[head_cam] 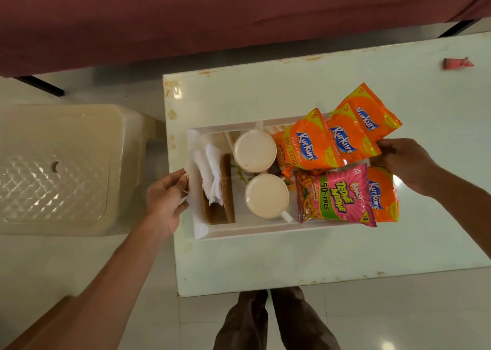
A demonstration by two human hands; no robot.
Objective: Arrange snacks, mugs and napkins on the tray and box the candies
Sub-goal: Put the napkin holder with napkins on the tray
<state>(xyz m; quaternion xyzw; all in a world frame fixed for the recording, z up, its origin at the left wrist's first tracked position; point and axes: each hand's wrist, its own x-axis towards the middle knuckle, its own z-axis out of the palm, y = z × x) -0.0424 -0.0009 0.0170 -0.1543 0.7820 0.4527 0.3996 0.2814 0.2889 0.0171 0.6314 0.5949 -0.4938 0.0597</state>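
A white tray [255, 233] lies on the white table [292, 256]. At its left end, white napkins [210, 174] stand in a brown holder [227, 187]. Two cream mugs [254, 150] [266, 196] sit in the middle. Several orange Kurkure packets [308, 145] and one pink Bingo packet [334, 195] cover the right end. My left hand [166, 201] grips the tray's left edge. My right hand [406, 164] holds the tray's right edge, its fingers under the orange packets.
A small red candy wrapper [457, 63] lies at the table's far right corner. A cream plastic stool [61, 169] stands left of the table. A maroon sofa [186, 17] runs along the far side. My legs [271, 320] are at the table's near edge.
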